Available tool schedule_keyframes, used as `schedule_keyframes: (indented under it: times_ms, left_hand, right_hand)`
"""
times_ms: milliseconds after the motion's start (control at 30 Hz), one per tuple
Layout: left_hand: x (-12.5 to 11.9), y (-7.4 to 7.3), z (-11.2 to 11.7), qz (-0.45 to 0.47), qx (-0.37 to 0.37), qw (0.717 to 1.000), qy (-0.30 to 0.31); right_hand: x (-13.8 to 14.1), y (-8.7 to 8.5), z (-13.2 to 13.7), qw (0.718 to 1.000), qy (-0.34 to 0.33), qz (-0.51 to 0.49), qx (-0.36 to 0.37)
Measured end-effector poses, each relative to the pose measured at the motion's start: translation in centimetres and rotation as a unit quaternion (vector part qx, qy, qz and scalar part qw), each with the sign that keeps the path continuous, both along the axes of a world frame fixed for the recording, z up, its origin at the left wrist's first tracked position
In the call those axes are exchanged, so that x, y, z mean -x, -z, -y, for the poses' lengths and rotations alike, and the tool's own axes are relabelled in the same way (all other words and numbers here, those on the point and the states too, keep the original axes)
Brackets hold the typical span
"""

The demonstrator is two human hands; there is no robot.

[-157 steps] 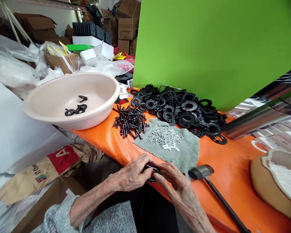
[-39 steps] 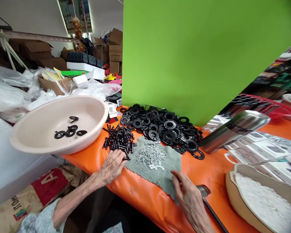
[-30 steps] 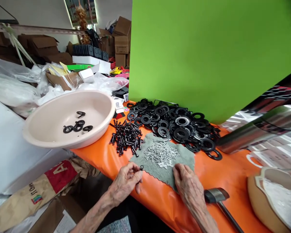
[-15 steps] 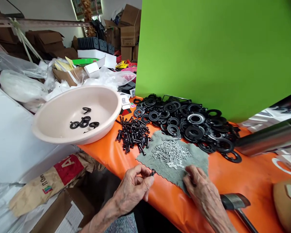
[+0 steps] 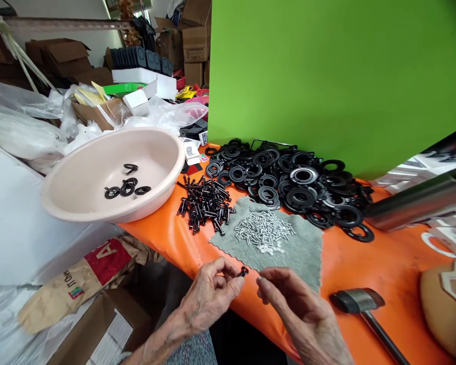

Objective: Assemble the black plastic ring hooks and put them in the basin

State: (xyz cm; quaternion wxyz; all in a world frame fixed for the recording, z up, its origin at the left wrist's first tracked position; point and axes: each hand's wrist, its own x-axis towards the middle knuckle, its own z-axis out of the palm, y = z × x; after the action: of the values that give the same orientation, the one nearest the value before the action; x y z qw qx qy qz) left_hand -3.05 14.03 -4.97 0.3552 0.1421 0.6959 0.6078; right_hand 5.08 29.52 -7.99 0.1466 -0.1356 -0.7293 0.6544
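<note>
Left hand (image 5: pixel 210 293) pinches a black part (image 5: pixel 243 272), grip of right hand (image 5: pixel 303 310) unclear, paper bag (image 5: pixel 63 296) reading "JT"

Hands (image 5: pixel 207 294): two. Basin (image 5: pixel 68 195): one. Mallet (image 5: pixel 355 300): one. Cloth (image 5: pixel 304 243): one. Black rings (image 5: pixel 300 197), black pins (image 5: pixel 205 203), silver screws (image 5: pixel 264 226): many, uncountable.

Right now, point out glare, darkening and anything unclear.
Head view: bright streaks on the metal cylinder, sheen on the orange cover; head view: green panel dark at top right; head view: black part in the left hand too small for detail.
</note>
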Motion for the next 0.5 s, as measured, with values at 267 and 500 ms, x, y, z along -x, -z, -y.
schedule_keyframes:
  times_ms: [267, 500]
  left_hand:
    - [-0.4, -0.9, -0.5, -0.065, 0.044, 0.997, 0.026]
    - [-0.7, -0.1, -0.3, -0.142, 0.066, 0.985, 0.073]
  right_hand:
    - [0.2, 1.9, 1.6, 0.998, 0.012, 0.0, 0.054]
    - [0.0, 1.3, 0.6, 0.987, -0.015, 0.064, 0.146]
